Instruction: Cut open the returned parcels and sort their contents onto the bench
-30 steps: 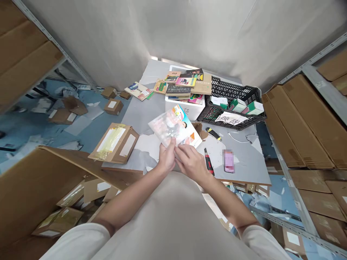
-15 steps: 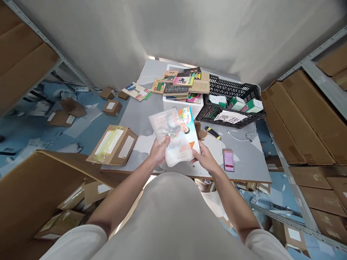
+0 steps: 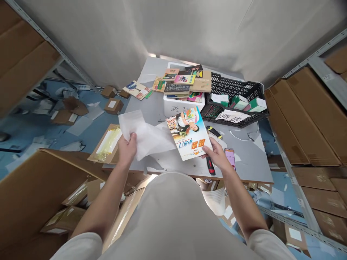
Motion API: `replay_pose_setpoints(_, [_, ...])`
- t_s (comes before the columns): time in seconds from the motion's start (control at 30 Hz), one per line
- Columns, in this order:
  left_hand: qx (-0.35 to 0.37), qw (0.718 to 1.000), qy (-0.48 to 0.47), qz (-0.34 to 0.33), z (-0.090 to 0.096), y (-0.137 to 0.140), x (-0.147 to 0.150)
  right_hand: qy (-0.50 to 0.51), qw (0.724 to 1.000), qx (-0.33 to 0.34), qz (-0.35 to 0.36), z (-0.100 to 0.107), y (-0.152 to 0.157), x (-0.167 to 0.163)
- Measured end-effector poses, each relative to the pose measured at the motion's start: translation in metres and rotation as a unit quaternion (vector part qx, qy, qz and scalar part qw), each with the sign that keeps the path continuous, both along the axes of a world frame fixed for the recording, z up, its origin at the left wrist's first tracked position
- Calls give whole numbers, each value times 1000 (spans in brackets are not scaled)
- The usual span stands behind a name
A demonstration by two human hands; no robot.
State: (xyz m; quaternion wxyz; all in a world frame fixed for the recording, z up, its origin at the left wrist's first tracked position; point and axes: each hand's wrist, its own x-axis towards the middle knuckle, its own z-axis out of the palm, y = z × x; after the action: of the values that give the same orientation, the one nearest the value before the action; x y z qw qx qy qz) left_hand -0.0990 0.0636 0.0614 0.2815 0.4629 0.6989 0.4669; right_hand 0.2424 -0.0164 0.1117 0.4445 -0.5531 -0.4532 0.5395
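My right hand (image 3: pixel 216 154) grips the lower right corner of a book (image 3: pixel 187 131) with a colourful cover, a pictured person and orange Chinese lettering. In my left hand (image 3: pixel 127 147) is a translucent white foam sleeve (image 3: pixel 149 133), crumpled at the grip. The sleeve stretches right until its edge meets or passes behind the book's left side; whether they touch I cannot tell. A black-and-red box cutter (image 3: pixel 210 166) lies below my right hand, and a phone (image 3: pixel 230 158) is just right of it. Behind my left hand sits a taped cardboard box (image 3: pixel 107 144).
Several books (image 3: pixel 177 87) are piled on a white foam box (image 3: pixel 173 108) at the back. Beside it stands a black plastic crate (image 3: pixel 235 90) with green-and-white boxes. A yellow-and-black cutter (image 3: pixel 214 131) and a white cable (image 3: pixel 240 138) lie in front. Shelves of cartons (image 3: pixel 300 115) flank the table.
My left hand has moved left, pulling the foam sleeve off the book, whose cover is now bare. My right hand has shifted slightly right with the book. The red-and-black cutter has come into sight.
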Motion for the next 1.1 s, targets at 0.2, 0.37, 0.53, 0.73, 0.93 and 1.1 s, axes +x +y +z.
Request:
replay_pose_setpoints(0.2, [-73, 982, 172, -17, -26, -11, -25, -20, 999, 11, -38, -3, -3, 26])
replay_pose_setpoints(0.37, [-192, 908, 352, -118, -51, -19, -21, -41, 997, 15, -59, -3, -7, 36])
replay_pose_setpoints(0.53, [-249, 862, 375, -232, -81, -27, -18, -56, 996, 13, -68, -5, -12, 37])
replay_pose_setpoints(0.73, [-223, 894, 256, -292, -54, -13, 2, -108, 994, 17, -1, 8, -4, 46])
replay_pose_setpoints(0.93, [80, 896, 98, -425, 63, 21, 47, -210, 962, 29, 170, 49, 30, 51])
replay_pose_setpoints(1.1, [-58, 780, 21, -623, 80, 27, 73, -235, 938, 105, 233, 65, 57, 35])
